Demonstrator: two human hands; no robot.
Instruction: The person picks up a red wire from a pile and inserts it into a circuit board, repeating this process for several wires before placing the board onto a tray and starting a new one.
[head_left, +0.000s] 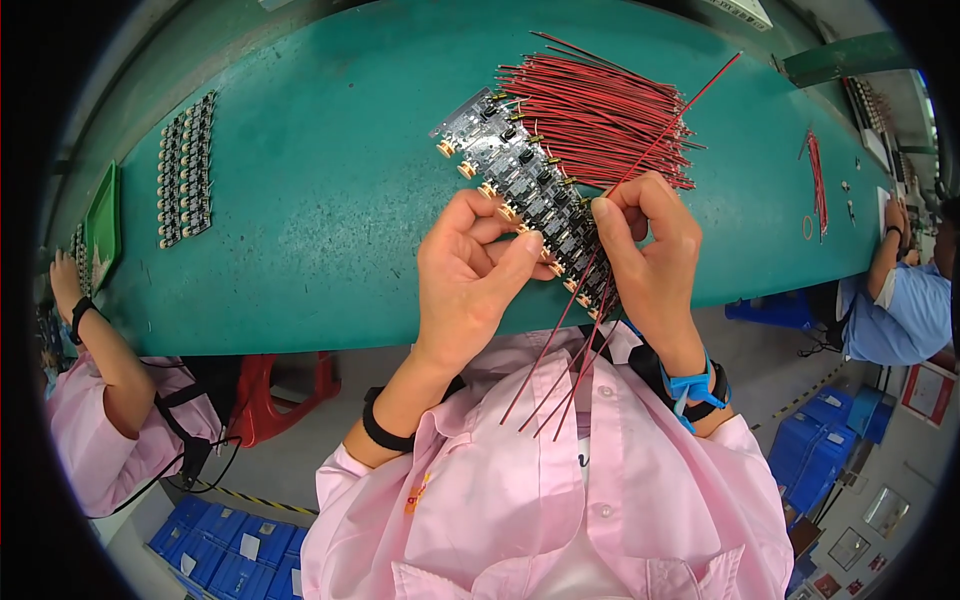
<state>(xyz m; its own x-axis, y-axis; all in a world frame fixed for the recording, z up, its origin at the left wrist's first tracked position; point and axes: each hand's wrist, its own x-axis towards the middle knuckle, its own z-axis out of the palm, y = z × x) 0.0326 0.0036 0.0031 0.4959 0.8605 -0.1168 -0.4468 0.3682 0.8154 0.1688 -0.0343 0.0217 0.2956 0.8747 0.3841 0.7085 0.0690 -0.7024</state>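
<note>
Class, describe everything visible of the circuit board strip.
The circuit board strip is a narrow panel of repeated dark-and-silver units, with round gold-coloured parts along its lower-left edge. It slants down to the right above the green table. The left hand grips its lower-left edge; the right hand, pinching a red wire, is at the opposite edge.

A green table (330, 260) bears red wires (600, 115), circuit boards (185, 170), a tray (114, 215).

On the table (330, 170), a wire pile (605, 120) lies far and right of the circuit-board panel (530, 180) in the left hand (470, 280), with board strips (197, 170) then a tray (106, 215) leftward and a wire bundle (819, 185) rightward.
</note>
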